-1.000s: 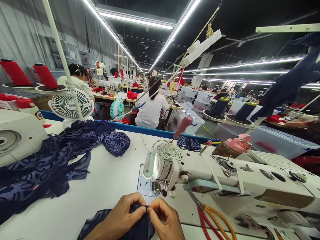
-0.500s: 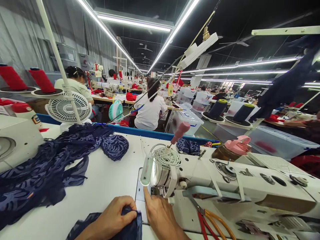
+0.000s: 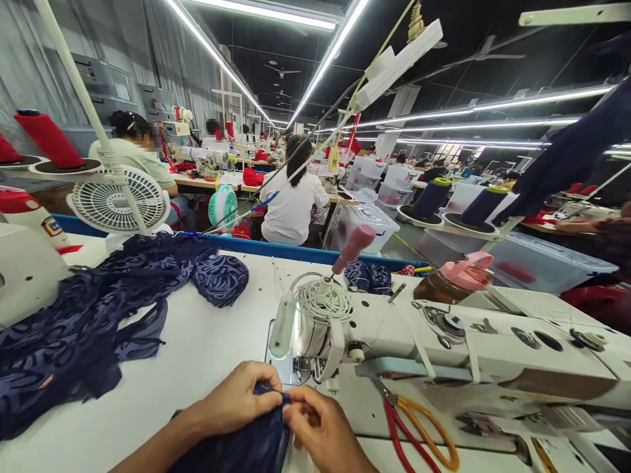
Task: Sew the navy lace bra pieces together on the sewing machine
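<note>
Navy fabric (image 3: 241, 441) hangs between my two hands, over the table edge nearest me. My left hand (image 3: 246, 394) is closed, pinching the fabric's upper edge between thumb and fingers. Right beside it, my right hand (image 3: 318, 424) pinches the same edge at the corner, its fingers curled. Both hands are just in front of the needle area of a white sewing machine (image 3: 315, 332). The lower part of the fabric runs out of view at the bottom.
Patterned navy pieces (image 3: 73, 322) lie in a heap on the left, beside a rounded stack (image 3: 220, 279). Scissors (image 3: 419, 427) with red and orange handles lie right of my hands. A pink-lidded bottle (image 3: 458, 276) stands behind the machine. A white fan (image 3: 121, 200) is at back left.
My right hand has moved from beside the machine's needle area back towards me and now pinches the fabric next to my left hand. My left hand keeps its grip. The view has shifted slightly.
</note>
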